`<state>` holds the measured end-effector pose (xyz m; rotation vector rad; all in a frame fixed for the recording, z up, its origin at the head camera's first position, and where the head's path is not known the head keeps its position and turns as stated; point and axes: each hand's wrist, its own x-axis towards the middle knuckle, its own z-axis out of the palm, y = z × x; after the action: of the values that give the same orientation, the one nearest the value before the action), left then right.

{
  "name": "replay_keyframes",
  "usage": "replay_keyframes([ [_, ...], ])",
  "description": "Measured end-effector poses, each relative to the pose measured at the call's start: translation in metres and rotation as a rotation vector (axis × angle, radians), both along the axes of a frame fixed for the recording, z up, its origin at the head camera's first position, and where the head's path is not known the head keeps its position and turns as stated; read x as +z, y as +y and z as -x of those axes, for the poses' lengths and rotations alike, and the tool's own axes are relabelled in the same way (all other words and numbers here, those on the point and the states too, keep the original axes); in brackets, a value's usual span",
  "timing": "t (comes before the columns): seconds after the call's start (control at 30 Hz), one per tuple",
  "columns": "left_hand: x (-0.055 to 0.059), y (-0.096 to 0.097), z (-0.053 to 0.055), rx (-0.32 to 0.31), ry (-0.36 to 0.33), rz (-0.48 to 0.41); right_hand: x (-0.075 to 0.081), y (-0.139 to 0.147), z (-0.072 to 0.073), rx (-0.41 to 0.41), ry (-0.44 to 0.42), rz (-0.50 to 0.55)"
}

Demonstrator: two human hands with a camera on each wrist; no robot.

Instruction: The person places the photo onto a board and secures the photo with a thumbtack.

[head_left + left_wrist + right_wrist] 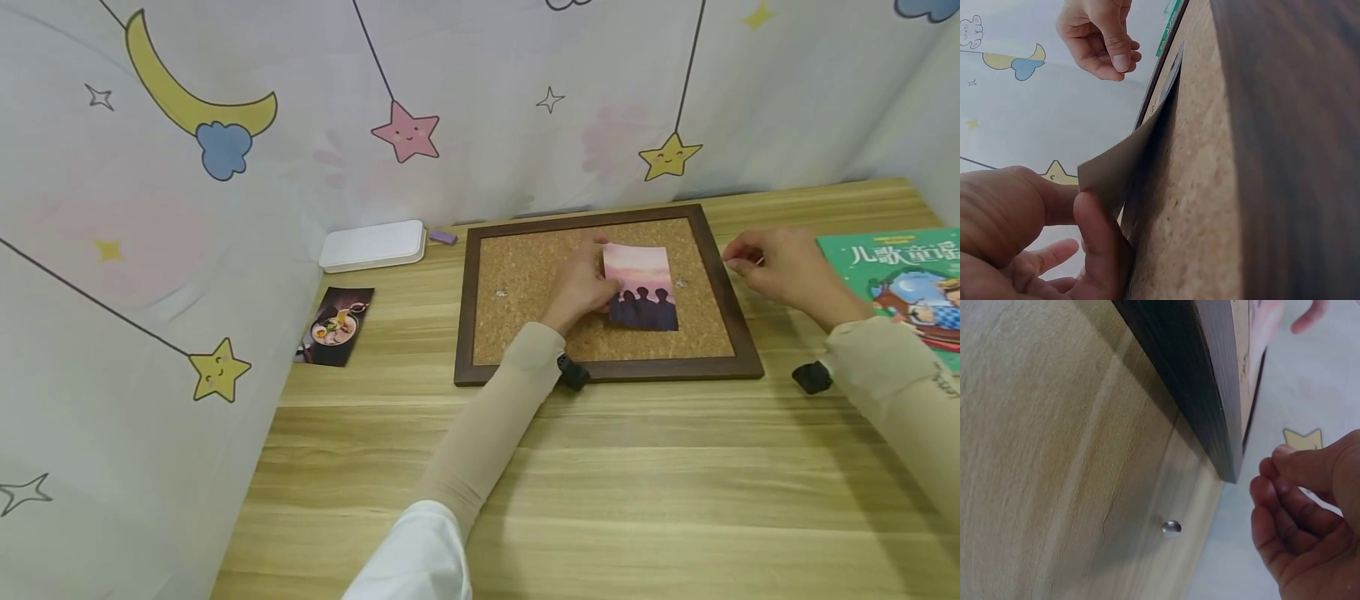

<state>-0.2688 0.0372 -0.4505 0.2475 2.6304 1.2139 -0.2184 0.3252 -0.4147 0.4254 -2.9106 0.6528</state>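
On the cork board (525, 333), framed in dark brown, my left hand (581, 287) pinches the left edge of a photo (641, 283) of silhouetted people under a pink sky. Seen from the left wrist, the photo's near edge (1107, 172) curls up off the cork between thumb and fingers. My right hand (776, 271) hovers just past the frame's right side. Its fingers are curled, with the thumb (1310, 469) against the index fingertip; whether something tiny is pinched there is hidden. A small shiny metal piece (1171, 528) lies on the table near the frame's corner.
Small silver bits (501, 292) sit on the cork at left, and others (681, 283) at right. A food photo (335, 327), a white case (372, 247) and a purple eraser-like block (443, 237) lie left of the board. At right is a green children's book (900, 283).
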Motion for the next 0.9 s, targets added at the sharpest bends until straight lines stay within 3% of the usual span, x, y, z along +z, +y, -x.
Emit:
replay_keyframes([
  [0.1,-0.019,0.004,0.014,0.000,0.001,0.016,-0.001,-0.001,0.000,0.001,-0.001,0.002],
  [0.3,-0.029,0.007,0.020,0.013,-0.015,0.019,0.000,-0.004,0.000,0.000,-0.002,-0.002],
  [0.37,-0.027,0.008,0.019,0.022,-0.029,0.035,0.000,-0.004,0.000,0.000,-0.003,-0.004],
  [0.5,0.003,0.006,-0.002,0.018,-0.039,0.080,-0.001,-0.004,0.001,-0.002,-0.013,-0.003],
  [0.57,0.011,0.005,-0.008,0.011,-0.033,0.102,0.000,-0.005,0.001,-0.001,-0.015,-0.002],
  [0.73,0.008,0.006,-0.006,0.009,-0.029,0.112,0.000,-0.006,0.001,0.001,-0.014,-0.009],
  [0.9,0.020,0.005,-0.015,0.024,-0.035,0.109,0.001,-0.008,0.001,0.004,-0.006,-0.007],
])
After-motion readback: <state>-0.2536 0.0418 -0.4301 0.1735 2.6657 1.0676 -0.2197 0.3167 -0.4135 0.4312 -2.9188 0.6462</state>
